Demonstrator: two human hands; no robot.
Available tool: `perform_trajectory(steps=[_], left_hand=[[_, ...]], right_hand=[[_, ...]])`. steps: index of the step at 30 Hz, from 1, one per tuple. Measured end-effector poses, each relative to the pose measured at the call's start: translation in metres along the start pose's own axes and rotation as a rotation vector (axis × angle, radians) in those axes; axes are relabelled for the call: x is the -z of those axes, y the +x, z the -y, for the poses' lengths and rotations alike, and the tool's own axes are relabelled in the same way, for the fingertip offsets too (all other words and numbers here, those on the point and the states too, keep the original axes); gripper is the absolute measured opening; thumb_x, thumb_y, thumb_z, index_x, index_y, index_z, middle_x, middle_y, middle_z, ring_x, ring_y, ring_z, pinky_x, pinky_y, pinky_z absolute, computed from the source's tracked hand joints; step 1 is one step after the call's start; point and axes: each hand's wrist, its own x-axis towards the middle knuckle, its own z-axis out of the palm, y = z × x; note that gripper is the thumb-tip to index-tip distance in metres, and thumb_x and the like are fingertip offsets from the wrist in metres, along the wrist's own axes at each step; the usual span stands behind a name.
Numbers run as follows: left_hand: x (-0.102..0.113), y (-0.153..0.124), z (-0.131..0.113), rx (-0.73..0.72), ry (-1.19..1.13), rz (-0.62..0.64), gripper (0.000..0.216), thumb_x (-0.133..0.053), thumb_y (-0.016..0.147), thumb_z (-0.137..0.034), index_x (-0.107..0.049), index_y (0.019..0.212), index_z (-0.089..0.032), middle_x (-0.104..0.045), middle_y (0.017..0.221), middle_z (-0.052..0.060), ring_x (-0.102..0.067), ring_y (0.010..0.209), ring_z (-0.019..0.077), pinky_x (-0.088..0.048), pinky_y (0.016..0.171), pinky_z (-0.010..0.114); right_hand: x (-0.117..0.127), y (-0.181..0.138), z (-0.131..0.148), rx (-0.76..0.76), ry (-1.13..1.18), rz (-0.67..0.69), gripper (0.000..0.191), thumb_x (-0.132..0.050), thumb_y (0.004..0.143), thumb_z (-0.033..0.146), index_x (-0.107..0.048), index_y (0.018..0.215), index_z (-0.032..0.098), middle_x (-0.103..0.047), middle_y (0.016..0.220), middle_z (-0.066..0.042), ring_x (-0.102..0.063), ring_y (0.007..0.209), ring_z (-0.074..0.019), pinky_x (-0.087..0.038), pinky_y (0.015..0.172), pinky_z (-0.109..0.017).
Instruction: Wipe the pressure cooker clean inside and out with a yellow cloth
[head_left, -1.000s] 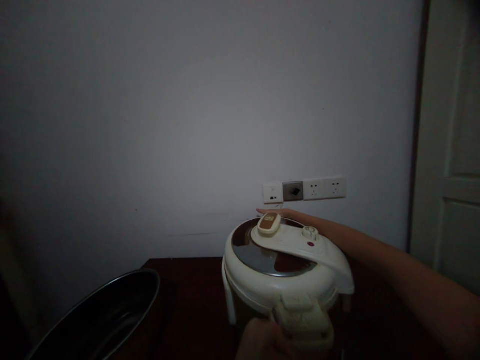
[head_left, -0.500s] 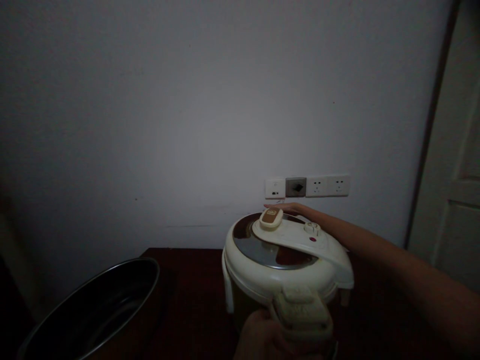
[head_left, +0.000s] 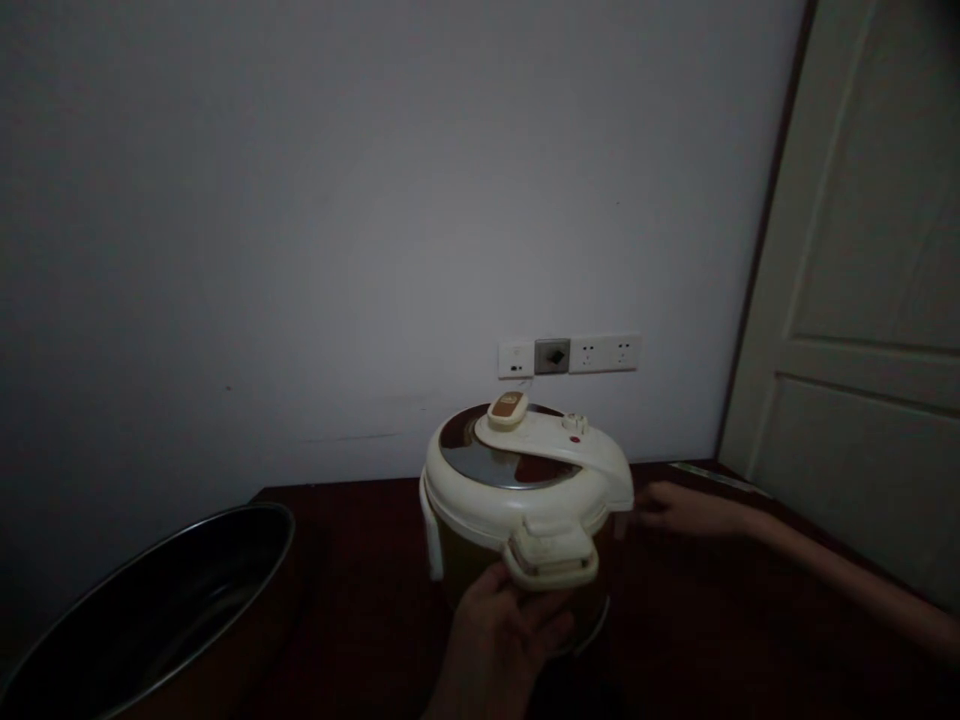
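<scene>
A cream electric pressure cooker (head_left: 480, 505) with a brown-and-silver lid stands on the dark red table. Its lid handle (head_left: 508, 408) and valve knob (head_left: 575, 423) face up, and the lid sits on the body. My left hand (head_left: 499, 635) is closed under the front side handle (head_left: 551, 553), its fingers curled against the cooker. To the cooker's right, my right hand (head_left: 690, 510) is low over the table, slightly blurred, fingers loosely apart and pointing at the cooker's side. Nothing shows in it.
At the left is a large dark pot (head_left: 172, 600), tilted in view, its inside black. Wall sockets (head_left: 604, 353) sit behind the cooker. A flat pale strip (head_left: 720, 478) lies at the table's back right, near a panelled door (head_left: 862, 300).
My right hand has come from behind the lid to the cooker's right side. My left hand stays at the front handle. The view has swung right, showing more of the door.
</scene>
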Motion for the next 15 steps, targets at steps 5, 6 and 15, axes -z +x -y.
perform_trajectory(steps=[5, 6, 15], left_hand=[[0.003, -0.005, 0.01, -0.005, -0.023, -0.018, 0.034, -0.055, 0.052, -0.004, -0.06, 0.084, -0.013, -0.067, 0.1, 0.012, -0.063, 0.1, 0.0271, -0.041, 0.089, 0.036], [0.004, -0.007, 0.013, 0.017, -0.015, -0.012, 0.033, -0.056, 0.053, -0.006, -0.059, 0.084, -0.014, -0.067, 0.098, 0.012, -0.063, 0.098, 0.0268, -0.041, 0.088, 0.037], [-0.025, -0.031, 0.013, 0.032, 0.189, 0.049, 0.019, -0.051, 0.048, -0.01, -0.051, 0.066, -0.016, -0.056, 0.064, 0.0, -0.06, 0.058, 0.0162, -0.041, 0.046, 0.024]], right_hand=[[-0.052, -0.073, 0.036, 0.074, -0.139, -0.102, 0.03, -0.043, 0.088, 0.033, -0.069, 0.084, 0.018, -0.068, 0.081, -0.008, -0.063, 0.076, -0.0195, -0.048, 0.072, -0.03], [-0.067, -0.084, 0.047, 0.107, -0.118, -0.103, 0.03, -0.041, 0.09, 0.031, -0.068, 0.084, 0.019, -0.067, 0.082, -0.007, -0.063, 0.075, -0.0183, -0.048, 0.072, -0.029], [-0.175, -0.096, 0.089, 0.585, -0.126, -0.156, 0.03, -0.054, 0.088, 0.037, -0.061, 0.118, 0.035, -0.067, 0.111, -0.001, -0.063, 0.102, -0.0187, -0.05, 0.085, -0.029]])
